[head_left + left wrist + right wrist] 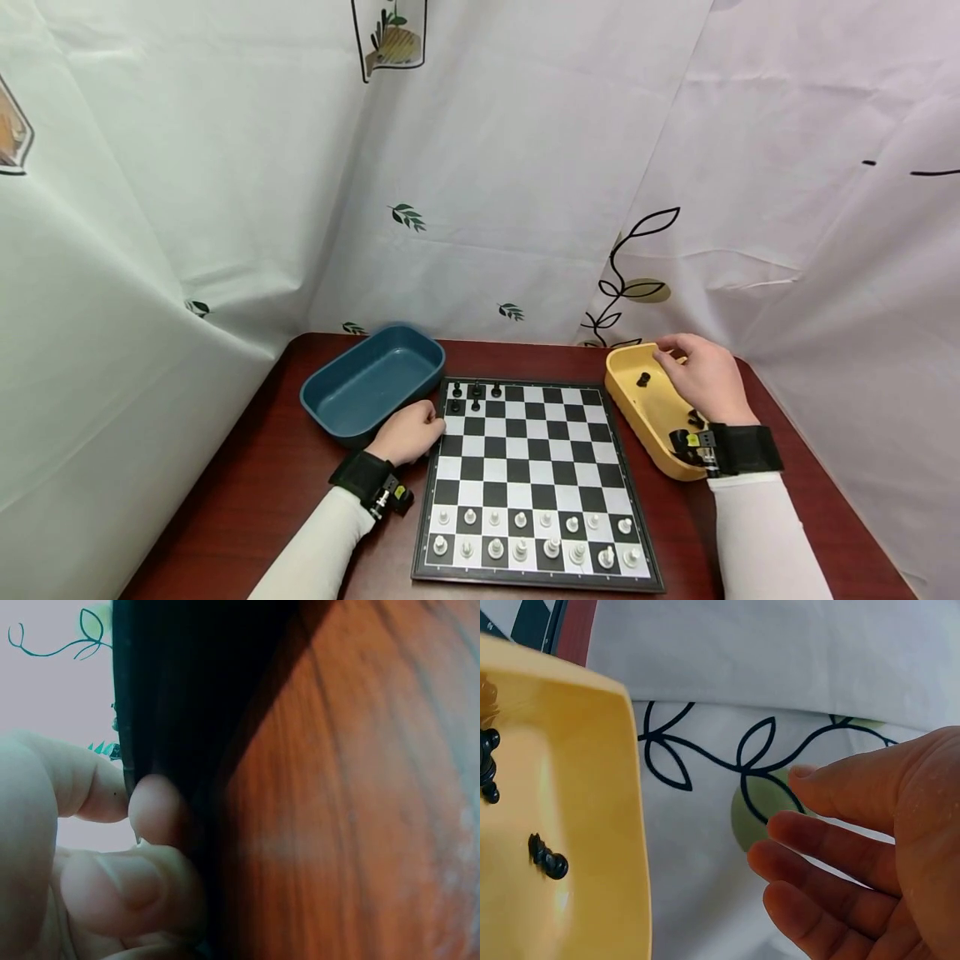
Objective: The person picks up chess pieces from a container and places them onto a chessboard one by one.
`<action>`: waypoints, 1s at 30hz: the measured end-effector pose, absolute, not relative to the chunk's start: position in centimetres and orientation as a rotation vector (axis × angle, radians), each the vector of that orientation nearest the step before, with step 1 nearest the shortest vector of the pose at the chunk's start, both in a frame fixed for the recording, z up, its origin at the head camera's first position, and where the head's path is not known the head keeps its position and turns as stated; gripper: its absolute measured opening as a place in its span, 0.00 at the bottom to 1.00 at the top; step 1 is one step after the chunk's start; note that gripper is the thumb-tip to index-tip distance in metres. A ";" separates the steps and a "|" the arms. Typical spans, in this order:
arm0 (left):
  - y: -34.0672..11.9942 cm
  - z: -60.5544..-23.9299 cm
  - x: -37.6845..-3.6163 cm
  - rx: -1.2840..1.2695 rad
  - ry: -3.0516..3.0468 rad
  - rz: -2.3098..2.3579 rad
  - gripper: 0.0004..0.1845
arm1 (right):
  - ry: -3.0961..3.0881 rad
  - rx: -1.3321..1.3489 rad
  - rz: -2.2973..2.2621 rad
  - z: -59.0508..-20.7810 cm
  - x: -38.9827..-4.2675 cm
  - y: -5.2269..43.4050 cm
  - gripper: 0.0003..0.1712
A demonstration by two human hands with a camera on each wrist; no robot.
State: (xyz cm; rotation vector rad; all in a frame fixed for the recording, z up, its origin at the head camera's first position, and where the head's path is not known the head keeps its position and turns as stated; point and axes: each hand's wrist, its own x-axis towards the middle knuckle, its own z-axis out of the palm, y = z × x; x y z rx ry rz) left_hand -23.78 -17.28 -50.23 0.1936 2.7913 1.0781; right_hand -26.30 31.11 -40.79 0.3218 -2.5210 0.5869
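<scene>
The head view showed the chessboard (527, 472) lying between the two hands, with five black pieces (496, 390) in its far left corner and two rows of white pieces (521, 550) along the near side. The left hand (408, 433), fingers curled, touched the board's left edge just beside the blue tray (384, 379); whether it gripped that edge I could not tell. The right hand (705, 375) held nothing, its thumb apart from its loosely bent fingers, at the far end of the yellow tray (660, 408), right of the board. More dark pieces (549, 859) lay in that tray, near the hand. Tiny characters ran along the board's near border, and yellow labels (693, 440) marked the wrist devices (686, 450), all too small to read.
</scene>
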 end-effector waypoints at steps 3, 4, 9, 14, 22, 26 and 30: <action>-17.3 -50.3 -23.8 0.186 2.795 1.073 0.13 | -2.546 0.310 0.582 -41.1 -26.5 31.3 0.12; -17.3 -50.3 -23.8 0.182 2.798 1.069 0.13 | -2.557 0.306 0.583 -41.1 -26.5 31.4 0.13; -17.2 -50.1 -23.6 0.175 2.804 1.058 0.13 | -2.620 0.288 0.590 -41.8 -26.9 32.0 0.13; -17.1 -50.0 -23.5 0.179 2.801 1.061 0.13 | -2.678 0.273 0.597 -42.7 -27.4 32.4 0.12; -17.2 -50.0 -23.7 0.188 2.794 1.076 0.13 | -2.755 0.271 0.600 -43.7 -28.0 32.6 0.15; -17.3 -50.1 -23.8 0.189 2.793 1.072 0.13 | -2.799 0.295 0.580 -44.1 -28.4 32.6 0.18; -17.3 -50.1 -23.7 0.199 2.787 1.076 0.13 | -2.851 0.315 0.578 -44.7 -28.7 32.6 0.21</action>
